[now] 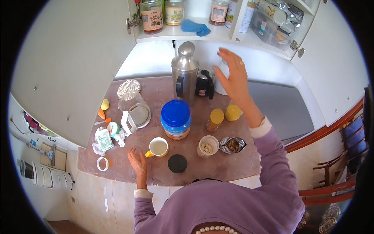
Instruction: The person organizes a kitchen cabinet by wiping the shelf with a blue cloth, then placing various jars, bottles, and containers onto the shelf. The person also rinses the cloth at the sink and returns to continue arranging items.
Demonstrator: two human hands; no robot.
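My right hand (234,78) is raised with fingers apart, holding nothing, in front of a white container (221,84) beside a black-handled pot (204,84). Near the table's front edge, my left hand (138,163) is empty, just left of a white mug with a yellow handle (158,146). A black round lid (177,163) lies right of the mug. Behind them stands a plastic jar with a blue lid (176,117). Further right are an open tub of pale cubes (207,146), an opened foil pouch (233,145), a yellow-lidded jar (215,120) and a yellow container (233,112).
A steel vacuum flask (185,73) stands at the back. On the left are a glass jug (137,112), a woven trivet (129,88), small packets (104,139) and a white ring (102,163). Overhead is an open cupboard (216,37) with swung-out doors (73,58), holding jars and a blue cloth (195,27).
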